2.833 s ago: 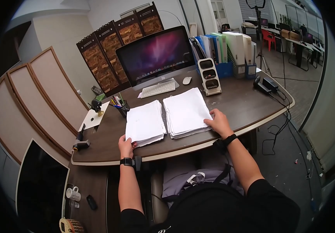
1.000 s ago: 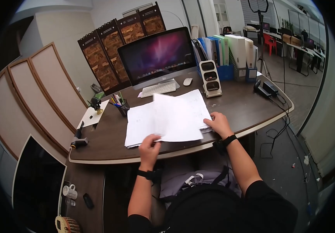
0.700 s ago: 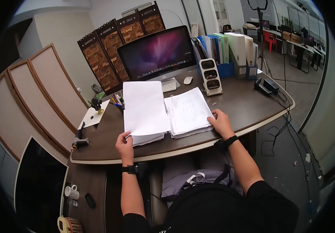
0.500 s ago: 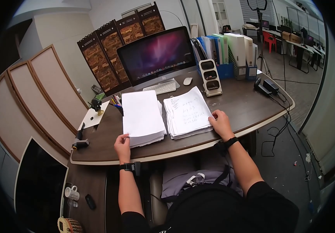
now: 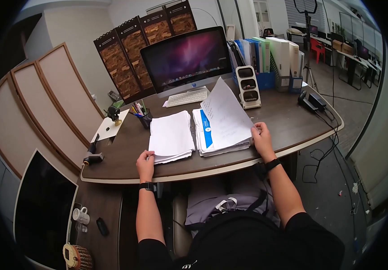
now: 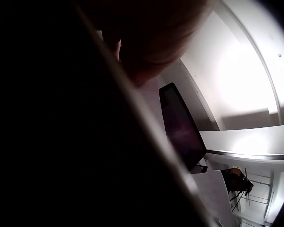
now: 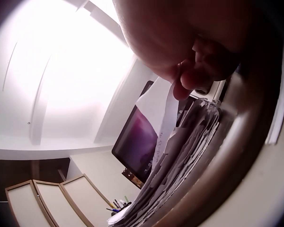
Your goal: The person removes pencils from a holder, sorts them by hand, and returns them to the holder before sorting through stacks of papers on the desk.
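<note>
Two piles of white paper lie side by side on the dark desk. My right hand (image 5: 262,139) pinches the lower right corner of a sheet (image 5: 227,114) with handwriting on it. That sheet rises tilted off the right pile (image 5: 225,150), baring a page with a blue band (image 5: 206,130). In the right wrist view, thumb and fingers grip the sheet's edge above the ragged side of the pile. At the lower left corner of the left pile (image 5: 171,135), my left hand (image 5: 145,165) pinches the paper's edge. The left wrist view is mostly dark.
Behind the piles stand a monitor (image 5: 187,60), a keyboard (image 5: 187,96) and a beige three-slot holder (image 5: 249,87). Binders (image 5: 279,58) fill the back right. A pen cup (image 5: 144,119) is left of the paper, and a black charger with cables (image 5: 308,102) lies at right.
A sheet carried leftward by my left hand has settled onto the left pile. My right hand has since lifted the right pile's top sheet, uncovering the blue-banded page.
</note>
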`<state>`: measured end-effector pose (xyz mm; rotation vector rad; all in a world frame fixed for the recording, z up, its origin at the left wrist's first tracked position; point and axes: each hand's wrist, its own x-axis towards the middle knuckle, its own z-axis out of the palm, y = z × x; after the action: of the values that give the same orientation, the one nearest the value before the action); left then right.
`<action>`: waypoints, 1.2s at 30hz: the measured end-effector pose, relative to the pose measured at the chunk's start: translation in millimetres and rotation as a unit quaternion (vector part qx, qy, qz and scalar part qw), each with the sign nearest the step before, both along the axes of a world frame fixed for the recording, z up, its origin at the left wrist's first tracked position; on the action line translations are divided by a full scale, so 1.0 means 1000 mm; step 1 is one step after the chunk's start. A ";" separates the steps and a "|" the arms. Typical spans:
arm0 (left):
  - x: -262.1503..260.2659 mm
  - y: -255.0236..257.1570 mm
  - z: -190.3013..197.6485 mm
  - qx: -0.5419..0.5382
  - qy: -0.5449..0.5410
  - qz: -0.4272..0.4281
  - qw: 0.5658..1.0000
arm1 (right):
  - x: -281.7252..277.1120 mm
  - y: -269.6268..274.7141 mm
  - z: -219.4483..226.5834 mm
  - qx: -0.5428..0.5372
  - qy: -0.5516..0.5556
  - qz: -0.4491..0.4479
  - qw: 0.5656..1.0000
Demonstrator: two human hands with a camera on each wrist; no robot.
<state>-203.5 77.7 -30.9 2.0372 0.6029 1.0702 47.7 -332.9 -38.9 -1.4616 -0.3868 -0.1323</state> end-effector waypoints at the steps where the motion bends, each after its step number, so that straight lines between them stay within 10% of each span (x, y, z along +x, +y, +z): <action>1: 0.001 0.002 -0.001 0.000 -0.007 0.001 1.000 | 0.000 0.000 -0.001 0.000 0.001 0.001 1.000; 6: -0.002 -0.002 0.011 -0.038 0.072 0.014 0.997 | 0.003 -0.005 -0.002 0.090 0.008 -0.004 0.996; 15: 0.011 -0.045 -0.006 0.158 -0.099 0.115 0.976 | -0.012 -0.009 0.013 0.124 0.030 0.069 0.989; 22: 0.052 -0.179 0.006 0.041 0.016 -0.273 0.961 | -0.016 -0.015 0.016 0.112 0.035 0.124 0.985; 36: 0.056 -0.178 0.023 0.039 -0.009 -0.256 0.966 | -0.021 -0.019 0.023 0.018 0.024 0.237 0.971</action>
<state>-147.6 -100.3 -7.5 2.0862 0.0092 0.8054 26.3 -352.1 -15.8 -1.2974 -0.6785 0.2772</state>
